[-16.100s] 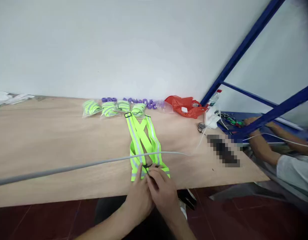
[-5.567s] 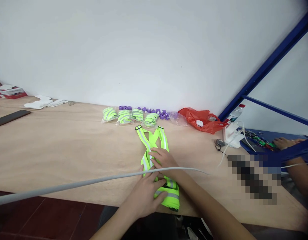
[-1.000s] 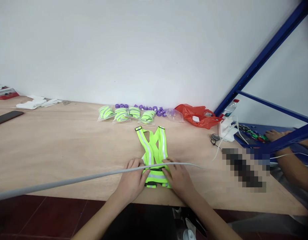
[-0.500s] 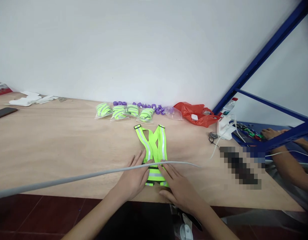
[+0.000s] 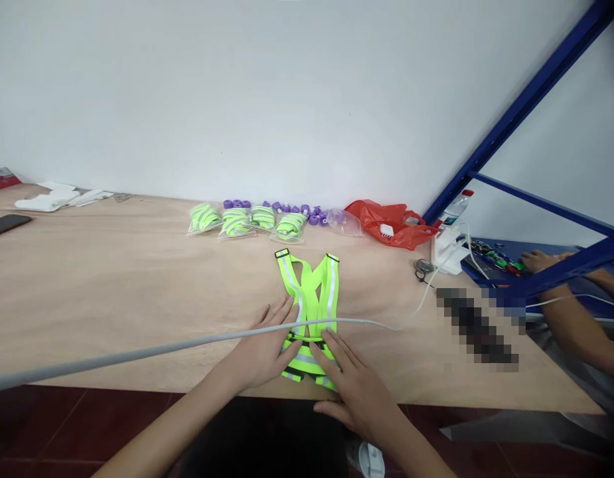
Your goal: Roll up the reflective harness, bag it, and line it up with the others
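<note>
On a table (image 5: 112, 279), neon-yellow harness (image 5: 312, 307), silver stripes (image 5: 332, 285), black buckles (image 5: 282, 253)

Vest (image 5: 314, 302) flat on table (image 5: 112, 279), right in front of me. My left hand (image 5: 267, 352) on its lower left side, my right hand (image 5: 354, 382) on its lower right. Cable (image 5: 162, 346) comes in from left, crosses above the vest; can't tell if touching. Behind vest, mostly left: row of four packets (image 5: 204, 218). Small round pieces behind and right of those, near wall (image 5: 267, 99). Further right: bag (image 5: 396, 229), then bottle (image 5: 452, 212). Far left: phone (image 5: 8, 224), papers (image 5: 58, 198) behind it, box (image 5: 0, 178) at the edge.
</note>
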A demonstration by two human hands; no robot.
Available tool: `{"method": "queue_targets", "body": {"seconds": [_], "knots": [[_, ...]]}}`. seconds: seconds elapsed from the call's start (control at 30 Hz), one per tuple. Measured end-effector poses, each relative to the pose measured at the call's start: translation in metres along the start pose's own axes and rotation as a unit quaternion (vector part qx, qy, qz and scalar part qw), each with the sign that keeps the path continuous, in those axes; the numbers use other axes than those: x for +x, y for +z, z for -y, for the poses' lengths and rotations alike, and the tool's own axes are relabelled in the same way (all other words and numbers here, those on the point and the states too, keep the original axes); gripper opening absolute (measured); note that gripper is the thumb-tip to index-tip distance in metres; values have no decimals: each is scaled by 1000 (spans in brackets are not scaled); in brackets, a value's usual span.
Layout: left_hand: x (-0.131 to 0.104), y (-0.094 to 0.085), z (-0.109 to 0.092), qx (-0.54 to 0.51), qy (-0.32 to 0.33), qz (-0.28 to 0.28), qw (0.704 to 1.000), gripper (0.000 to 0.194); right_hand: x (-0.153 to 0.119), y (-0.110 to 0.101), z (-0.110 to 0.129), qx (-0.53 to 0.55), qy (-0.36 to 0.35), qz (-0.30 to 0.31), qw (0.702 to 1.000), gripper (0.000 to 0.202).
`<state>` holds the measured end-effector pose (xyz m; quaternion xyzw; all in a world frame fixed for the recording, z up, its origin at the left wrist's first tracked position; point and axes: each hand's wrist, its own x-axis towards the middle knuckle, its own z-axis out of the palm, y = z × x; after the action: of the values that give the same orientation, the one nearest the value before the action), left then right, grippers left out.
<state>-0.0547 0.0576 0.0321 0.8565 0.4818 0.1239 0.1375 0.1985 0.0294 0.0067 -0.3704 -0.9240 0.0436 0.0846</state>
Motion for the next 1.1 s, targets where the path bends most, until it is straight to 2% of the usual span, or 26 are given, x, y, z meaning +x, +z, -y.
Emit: {"method": "queue_targets", "body": {"seconds": [0.17, 0.3, 0.43, 0.53, 0.7, 0.9, 1.1], "knots": [[-4, 1, 2, 35, 25, -19, 999, 61, -4, 4, 3, -25, -16, -40, 999, 95], [-12, 4, -2, 57, 49, -47, 996, 53, -7, 7, 9, -43, -28, -71, 996, 87], [-18, -2, -5, 30, 77, -35, 996, 52, -8, 5, 13, -61, -41, -89, 993, 75], [-22, -8, 0, -10, 92, 2, 996, 64, -7, -1, 12, -63, -55, -90, 992, 65], [-28, -13, 9, -47, 124, 55, 990, 101, -3, -6, 6, -28, -80, -101, 991, 54], [-25, -11, 4, -35, 120, 25, 992, 70, 0, -4, 0, 39, -57, -111, 991, 37], [-20, -8, 2, -17, 127, -27, 991, 57, -2, -11, -4, 127, -19, -103, 986, 34]]}}
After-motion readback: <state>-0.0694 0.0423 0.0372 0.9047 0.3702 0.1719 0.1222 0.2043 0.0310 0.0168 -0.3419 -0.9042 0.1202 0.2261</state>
